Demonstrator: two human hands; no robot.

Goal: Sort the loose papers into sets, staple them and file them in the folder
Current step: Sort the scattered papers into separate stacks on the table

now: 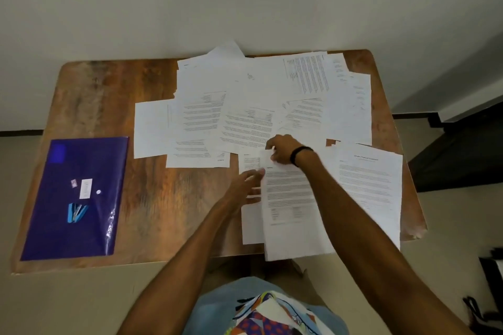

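Pinching far edge of white printed sheet (288, 198) w/ R grip (283, 151); L grip (245, 187) released, flat on its left edge

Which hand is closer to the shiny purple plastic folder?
Left. The left hand rests on white printed sheets, right of the purple plastic folder; the right hand is farther right, pinching a sheet's top edge.
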